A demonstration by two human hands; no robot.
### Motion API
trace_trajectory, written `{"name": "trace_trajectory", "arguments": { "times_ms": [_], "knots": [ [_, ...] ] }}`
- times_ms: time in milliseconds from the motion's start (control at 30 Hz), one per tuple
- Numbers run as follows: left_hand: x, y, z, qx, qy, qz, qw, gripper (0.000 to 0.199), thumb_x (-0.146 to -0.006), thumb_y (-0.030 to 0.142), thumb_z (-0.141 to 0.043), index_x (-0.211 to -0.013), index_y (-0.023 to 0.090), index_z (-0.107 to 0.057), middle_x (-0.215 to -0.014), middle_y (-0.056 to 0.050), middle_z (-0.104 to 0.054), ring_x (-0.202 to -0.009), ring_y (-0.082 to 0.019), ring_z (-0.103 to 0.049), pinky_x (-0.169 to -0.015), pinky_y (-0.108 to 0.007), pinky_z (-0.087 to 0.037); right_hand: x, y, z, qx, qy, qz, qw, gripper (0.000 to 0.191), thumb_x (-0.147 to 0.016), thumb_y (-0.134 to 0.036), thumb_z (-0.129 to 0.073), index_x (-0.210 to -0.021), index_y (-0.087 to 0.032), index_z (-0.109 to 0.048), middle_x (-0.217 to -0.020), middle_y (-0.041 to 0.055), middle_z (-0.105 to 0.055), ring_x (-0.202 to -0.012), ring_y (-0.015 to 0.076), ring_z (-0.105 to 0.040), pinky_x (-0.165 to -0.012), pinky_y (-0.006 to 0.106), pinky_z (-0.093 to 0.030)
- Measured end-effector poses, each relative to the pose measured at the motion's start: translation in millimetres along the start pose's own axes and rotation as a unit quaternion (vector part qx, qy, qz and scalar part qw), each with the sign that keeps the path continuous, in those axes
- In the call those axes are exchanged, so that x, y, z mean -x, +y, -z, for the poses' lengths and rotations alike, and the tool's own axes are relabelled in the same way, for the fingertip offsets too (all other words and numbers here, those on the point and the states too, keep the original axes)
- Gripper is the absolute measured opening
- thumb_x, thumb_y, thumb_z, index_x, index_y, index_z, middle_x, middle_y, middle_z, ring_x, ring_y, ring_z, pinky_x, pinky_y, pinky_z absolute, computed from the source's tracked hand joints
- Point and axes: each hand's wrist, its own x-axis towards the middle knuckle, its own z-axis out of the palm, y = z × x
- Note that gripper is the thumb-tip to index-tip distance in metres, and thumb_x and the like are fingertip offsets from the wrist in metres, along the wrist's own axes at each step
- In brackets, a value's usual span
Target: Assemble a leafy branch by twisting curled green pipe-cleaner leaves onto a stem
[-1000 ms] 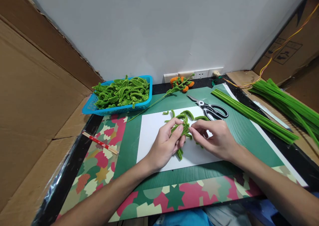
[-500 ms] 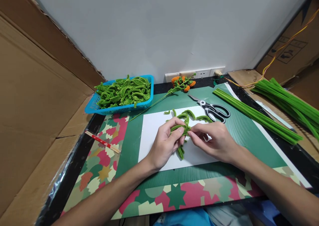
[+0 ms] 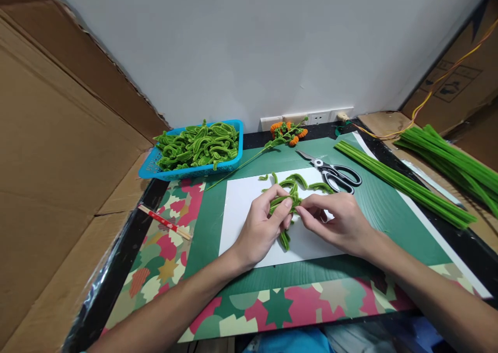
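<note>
Over a white sheet (image 3: 241, 223), my left hand (image 3: 266, 226) pinches a small bundle of fuzzy green pieces (image 3: 295, 201) between thumb and fingers. My right hand (image 3: 338, 221) touches the bundle's right side, its thumb and index fingertip closed on a green end. Several curved green pieces (image 3: 298, 179) lie on the sheet behind my hands, and another (image 3: 285, 240) shows below my left fingers. Black-handled scissors (image 3: 330, 170) rest beyond my right hand, blades pointing to the back left.
A blue basket (image 3: 190, 174) full of green pieces stands at the back left. Nearby lie an orange-flowered stem (image 3: 268, 145) and wrapped chopsticks (image 3: 165, 222). Long green stems (image 3: 404, 182) lie at the right, with a second bunch (image 3: 451, 158) farther right. Cardboard (image 3: 46, 151) borders the left side.
The whole view has shifted slightly, so everything appears a little farther right. Both hands keep nearly the same pose at the green bundle.
</note>
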Motion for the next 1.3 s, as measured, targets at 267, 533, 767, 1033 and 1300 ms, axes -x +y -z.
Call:
{"name": "trace_trajectory", "arguments": {
  "times_ms": [267, 533, 767, 1033, 1300],
  "knots": [
    [0.0, 0.7, -1.9, 0.048, -0.010, 0.012, 0.999, 0.034, -0.102, 0.053, -0.068, -0.098, 0.022, -0.055, -0.065, 0.007, -0.055, -0.047, -0.005, -0.037, -0.043, -0.015, -0.027, -0.5, -0.4, 0.6, -0.014, 0.002, -0.002, 1.000, 0.023, -0.103, -0.018, -0.063, -0.081, -0.018, -0.070, -0.060, -0.0044, -0.063, -0.048, 0.0073, -0.051, -0.051, 0.021, -0.039],
    [-0.7, -0.1, -2.1, 0.066, -0.008, 0.021, 0.998, 0.031, -0.101, 0.049, -0.070, -0.099, 0.021, -0.057, -0.064, 0.007, -0.055, -0.046, -0.006, -0.038, -0.042, -0.015, -0.027, 0.0, -0.2, 0.2, 0.001, -0.004, 0.001, 1.000, 0.026, -0.103, -0.019, -0.062, -0.078, -0.019, -0.067, -0.058, -0.0046, -0.060, -0.047, 0.0077, -0.050, -0.050, 0.022, -0.038],
    [0.3, -4.5, -1.5, 0.034, -0.015, 0.007, 0.999, 0.039, -0.101, 0.056, -0.069, -0.094, 0.022, -0.052, -0.064, 0.008, -0.054, -0.043, -0.005, -0.037, -0.041, -0.015, -0.027, -0.7, -1.2, -0.8, -0.016, -0.005, 0.006, 1.000, 0.025, -0.102, -0.017, -0.062, -0.077, -0.019, -0.065, -0.058, -0.0048, -0.062, -0.045, 0.0072, -0.049, -0.049, 0.021, -0.038],
    [-1.0, -3.1, -2.0, 0.041, -0.013, 0.019, 0.999, 0.039, -0.099, 0.056, -0.071, -0.093, 0.021, -0.053, -0.064, 0.008, -0.054, -0.044, -0.005, -0.037, -0.041, -0.015, -0.027, -1.5, -2.8, 1.4, -0.040, -0.013, -0.016, 0.999, 0.024, -0.100, -0.018, -0.063, -0.076, -0.020, -0.066, -0.059, -0.0046, -0.064, -0.046, 0.0071, -0.050, -0.048, 0.020, -0.040],
    [-0.7, 2.1, -0.5, 0.031, -0.028, 0.009, 0.999, 0.032, -0.101, 0.050, -0.070, -0.107, 0.020, -0.061, -0.069, 0.005, -0.059, -0.047, -0.006, -0.042, -0.042, -0.017, -0.030, -6.6, -5.5, 10.0, -0.084, -0.020, -0.075, 0.993, 0.023, -0.101, -0.021, -0.061, -0.078, -0.020, -0.067, -0.060, -0.0034, -0.064, -0.051, 0.0089, -0.053, -0.046, 0.019, -0.040]
  ]
}}
